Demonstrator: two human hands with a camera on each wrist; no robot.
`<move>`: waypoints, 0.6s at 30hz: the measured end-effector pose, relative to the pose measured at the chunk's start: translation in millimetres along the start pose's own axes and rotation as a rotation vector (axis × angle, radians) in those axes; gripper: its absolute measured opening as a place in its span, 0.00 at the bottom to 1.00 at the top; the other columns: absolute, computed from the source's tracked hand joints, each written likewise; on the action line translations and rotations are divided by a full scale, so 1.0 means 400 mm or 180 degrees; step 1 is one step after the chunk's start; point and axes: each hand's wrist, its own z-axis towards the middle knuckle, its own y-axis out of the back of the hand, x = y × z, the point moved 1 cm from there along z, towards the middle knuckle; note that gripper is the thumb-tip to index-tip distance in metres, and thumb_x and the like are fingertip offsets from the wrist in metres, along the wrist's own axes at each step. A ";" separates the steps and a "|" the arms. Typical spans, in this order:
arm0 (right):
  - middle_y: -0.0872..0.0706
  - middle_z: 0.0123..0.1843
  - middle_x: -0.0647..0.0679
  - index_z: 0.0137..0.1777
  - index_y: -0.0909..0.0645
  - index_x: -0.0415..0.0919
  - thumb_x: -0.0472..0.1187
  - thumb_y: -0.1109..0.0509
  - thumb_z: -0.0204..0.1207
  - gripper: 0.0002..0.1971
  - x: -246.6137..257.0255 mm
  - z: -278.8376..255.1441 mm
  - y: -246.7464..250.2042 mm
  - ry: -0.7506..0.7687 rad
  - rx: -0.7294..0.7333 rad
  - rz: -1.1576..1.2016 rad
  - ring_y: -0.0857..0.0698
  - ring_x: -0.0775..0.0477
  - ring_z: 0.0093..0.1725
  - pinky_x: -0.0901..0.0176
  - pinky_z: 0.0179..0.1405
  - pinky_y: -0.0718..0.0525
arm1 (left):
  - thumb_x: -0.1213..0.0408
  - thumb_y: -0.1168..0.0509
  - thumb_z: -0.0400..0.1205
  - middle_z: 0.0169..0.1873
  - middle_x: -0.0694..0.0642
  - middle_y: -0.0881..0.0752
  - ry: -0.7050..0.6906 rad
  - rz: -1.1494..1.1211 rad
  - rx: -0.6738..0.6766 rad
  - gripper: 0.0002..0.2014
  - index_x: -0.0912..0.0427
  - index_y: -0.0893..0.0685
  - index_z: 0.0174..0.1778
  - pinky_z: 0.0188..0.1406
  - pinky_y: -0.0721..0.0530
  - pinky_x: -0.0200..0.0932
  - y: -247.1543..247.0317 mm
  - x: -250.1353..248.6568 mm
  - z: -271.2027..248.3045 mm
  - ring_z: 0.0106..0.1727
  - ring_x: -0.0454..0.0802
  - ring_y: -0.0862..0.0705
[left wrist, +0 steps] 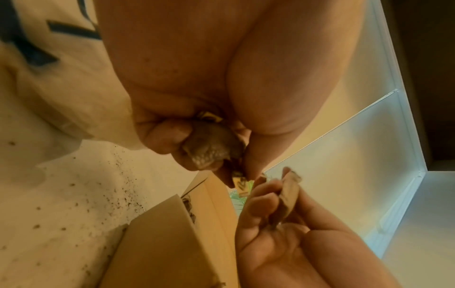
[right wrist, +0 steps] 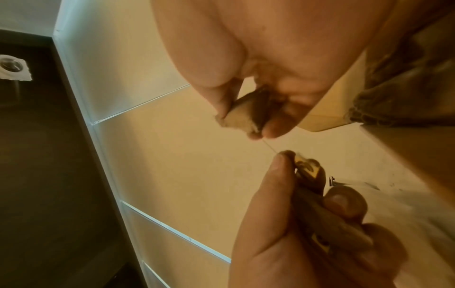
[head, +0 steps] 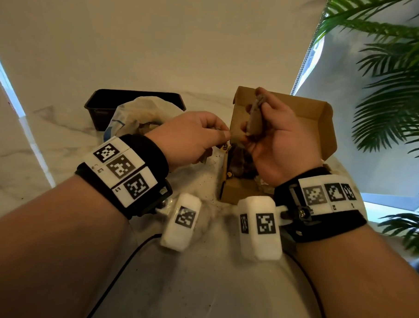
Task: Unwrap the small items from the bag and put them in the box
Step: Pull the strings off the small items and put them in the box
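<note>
Above the open cardboard box (head: 299,114), my right hand (head: 252,108) pinches a small tan-brown item (right wrist: 242,115) between thumb and fingers. Just left of it, my left hand (head: 222,133) has its fingers curled round a darker brown piece (left wrist: 213,146) together with a yellow-and-black printed wrapper (right wrist: 307,168). A thin thread runs between the two hands in the right wrist view. The crumpled plastic bag (head: 136,117) lies behind my left hand. Dark items (head: 241,165) lie inside the box.
A black bin (head: 102,108) stands at the back left, behind the bag. Dark crumbs (head: 202,180) are scattered over the white marble table (head: 60,133). A leafy green plant (head: 398,95) overhangs the right side. A black cable (head: 127,258) runs near the front edge.
</note>
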 end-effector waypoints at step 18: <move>0.11 0.54 0.41 0.61 0.14 0.45 0.34 0.34 0.84 0.11 -0.009 0.018 0.025 0.0042 -0.0599 -0.0182 0.13 0.44 0.47 0.55 0.34 0.14 | 0.62 0.29 0.84 0.37 0.51 0.11 0.0176 0.0000 -0.0046 0.02 0.54 0.11 0.48 0.31 0.21 0.44 0.008 0.005 -0.001 0.35 0.50 0.21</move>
